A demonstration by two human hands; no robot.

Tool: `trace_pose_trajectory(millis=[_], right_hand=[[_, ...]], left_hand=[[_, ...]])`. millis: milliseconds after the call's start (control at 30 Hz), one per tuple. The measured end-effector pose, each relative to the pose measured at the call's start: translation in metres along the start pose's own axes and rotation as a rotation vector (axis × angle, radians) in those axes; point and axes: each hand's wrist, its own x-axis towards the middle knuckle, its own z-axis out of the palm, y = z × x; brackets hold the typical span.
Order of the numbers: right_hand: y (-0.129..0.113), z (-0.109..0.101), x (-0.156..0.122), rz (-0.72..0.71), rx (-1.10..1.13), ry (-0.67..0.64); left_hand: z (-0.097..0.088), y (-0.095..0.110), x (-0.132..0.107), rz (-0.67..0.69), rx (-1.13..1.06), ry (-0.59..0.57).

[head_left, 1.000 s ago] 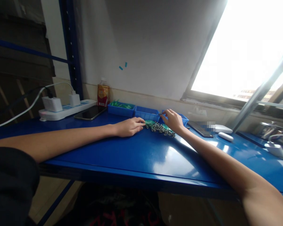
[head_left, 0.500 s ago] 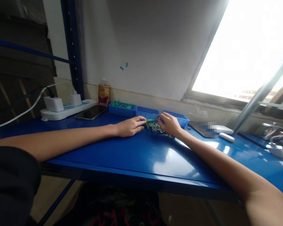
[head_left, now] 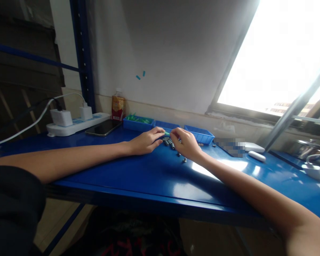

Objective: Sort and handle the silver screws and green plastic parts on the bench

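A slim green plastic piece (head_left: 166,133) bridges the gap between my two hands above the table. The fingers of my left hand (head_left: 146,142) pinch its left end. My right hand (head_left: 186,143) is closed at the other end, its fingertips close to my left ones. Small metal screw-like parts (head_left: 168,142) lie below and between the hands, some hidden behind my right hand. One metal part (head_left: 185,160) lies apart, nearer the front. More green pieces fill the left blue bin (head_left: 137,125).
Behind the hands stand a middle blue bin (head_left: 167,125) and a right blue bin (head_left: 202,136). At left are a phone (head_left: 104,128), a power strip (head_left: 78,122) and a drink bottle (head_left: 118,106). A white case (head_left: 256,156) lies at right on the blue table (head_left: 138,177).
My right hand has shifted left, closer to my left hand. The metal parts below look more spread out, with one lying nearer the front edge. The green piece stays between the hands.
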Motion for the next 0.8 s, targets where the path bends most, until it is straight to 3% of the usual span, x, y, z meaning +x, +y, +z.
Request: trace_pose_trajectory(millis=[167,267,433,533,600,700,800], right_hand=[[-0.026,0.009,-0.007,0.066,0.216,-0.15],[-0.023,0.015,-0.008,0.118,0.262,-0.248],[0.006,0.015,-0.001,0.255,0.245,-0.141],[0.014,0.014,0.001,0.311,0.343,-0.094],[0.011,0.014,0.001,0.346,0.477,-0.102],[-0.001,0.013,0.0,0.44,0.67,-0.166],[-0.014,0.012,-0.003,0.454,0.724,-0.217]], left_hand=[[-0.004,0.005,0.0,-0.002,0.003,0.089],[-0.006,0.009,0.0,0.021,-0.01,0.112],[-0.007,0.012,-0.003,0.009,-0.054,0.078],[-0.009,0.013,-0.003,0.011,-0.061,0.084],[-0.01,0.014,-0.003,0.085,-0.058,0.085],[-0.013,0.016,-0.001,0.313,-0.043,0.038],[-0.015,0.021,-0.001,0.473,-0.011,-0.021]])
